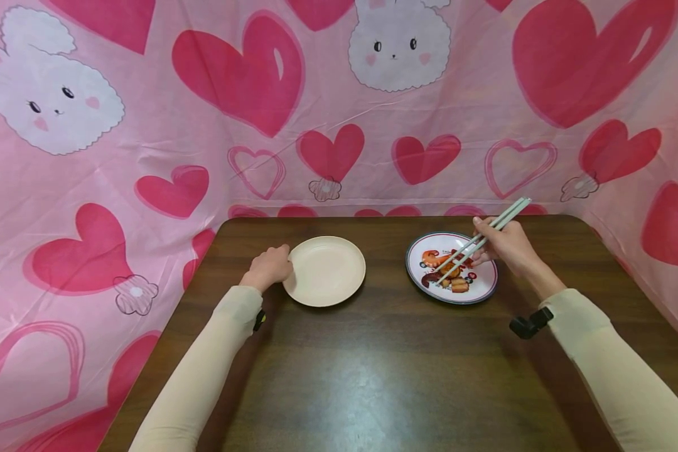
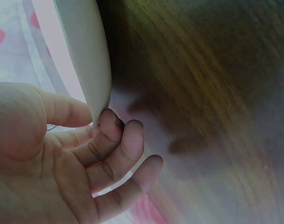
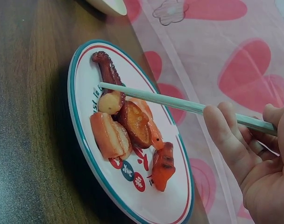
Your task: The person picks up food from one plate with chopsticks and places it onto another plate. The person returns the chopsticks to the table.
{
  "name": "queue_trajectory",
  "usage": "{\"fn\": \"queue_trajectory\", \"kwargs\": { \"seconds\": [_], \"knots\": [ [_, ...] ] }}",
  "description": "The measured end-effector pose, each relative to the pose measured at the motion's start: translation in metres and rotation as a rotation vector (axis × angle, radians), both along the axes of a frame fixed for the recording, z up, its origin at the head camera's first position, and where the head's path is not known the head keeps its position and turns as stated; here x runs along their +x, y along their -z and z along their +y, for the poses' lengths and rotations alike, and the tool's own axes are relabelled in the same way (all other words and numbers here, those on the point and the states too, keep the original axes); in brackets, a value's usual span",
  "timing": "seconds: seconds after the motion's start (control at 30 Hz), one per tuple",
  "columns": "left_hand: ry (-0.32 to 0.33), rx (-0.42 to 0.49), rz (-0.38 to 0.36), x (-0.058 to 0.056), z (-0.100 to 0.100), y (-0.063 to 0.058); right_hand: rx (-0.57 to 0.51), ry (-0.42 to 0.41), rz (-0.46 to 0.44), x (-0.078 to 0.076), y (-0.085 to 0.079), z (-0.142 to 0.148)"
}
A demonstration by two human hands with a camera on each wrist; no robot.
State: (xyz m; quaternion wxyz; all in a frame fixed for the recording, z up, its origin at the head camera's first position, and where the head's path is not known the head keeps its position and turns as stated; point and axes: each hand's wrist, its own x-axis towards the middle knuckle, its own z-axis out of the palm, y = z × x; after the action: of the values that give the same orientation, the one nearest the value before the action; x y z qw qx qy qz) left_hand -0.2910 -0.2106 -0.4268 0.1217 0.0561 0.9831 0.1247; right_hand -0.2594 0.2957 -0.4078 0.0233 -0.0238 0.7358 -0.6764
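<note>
My left hand [image 1: 268,267] pinches the left rim of a plain cream plate [image 1: 324,273] between thumb and fingertips; the left wrist view shows this plate [image 2: 88,56] edge-on. My right hand [image 1: 511,248] holds a pair of pale green chopsticks [image 1: 500,223], slanted down over a white plate [image 1: 488,287] with a blue-green rim. Their tips are at a dark red octopus tentacle [image 3: 107,70]; whether they grip it I cannot tell. Beside the tentacle lie a pale layered piece [image 3: 107,135], a round brown slice [image 3: 135,123], a shrimp-like orange piece [image 3: 153,133] and a red-orange piece [image 3: 163,167].
Both plates lie on a dark brown wooden table [image 1: 339,376], towards its far edge, with a gap between them. Behind and at the sides hangs a pink cloth [image 1: 328,94] printed with hearts and rabbits. A black wrist camera [image 1: 531,323] sits on the right sleeve.
</note>
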Motion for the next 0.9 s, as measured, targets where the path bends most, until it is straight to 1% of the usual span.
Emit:
{"fn": "queue_trajectory", "kwargs": {
  "seconds": [0.23,0.5,0.67,0.9],
  "knots": [
    [-0.004,0.026,-0.018,0.000,0.001,0.000,0.035,-0.014,0.001,0.001,0.000,-0.001],
    [-0.014,0.041,-0.021,0.001,0.001,0.002,0.011,-0.015,0.019,0.000,0.004,-0.003],
    [-0.015,0.042,-0.017,0.001,0.000,0.004,0.021,-0.012,0.045,0.001,0.003,-0.007],
    [-0.018,0.057,-0.028,0.000,0.001,0.002,0.010,-0.015,0.059,0.002,0.001,-0.010]
  ]
}}
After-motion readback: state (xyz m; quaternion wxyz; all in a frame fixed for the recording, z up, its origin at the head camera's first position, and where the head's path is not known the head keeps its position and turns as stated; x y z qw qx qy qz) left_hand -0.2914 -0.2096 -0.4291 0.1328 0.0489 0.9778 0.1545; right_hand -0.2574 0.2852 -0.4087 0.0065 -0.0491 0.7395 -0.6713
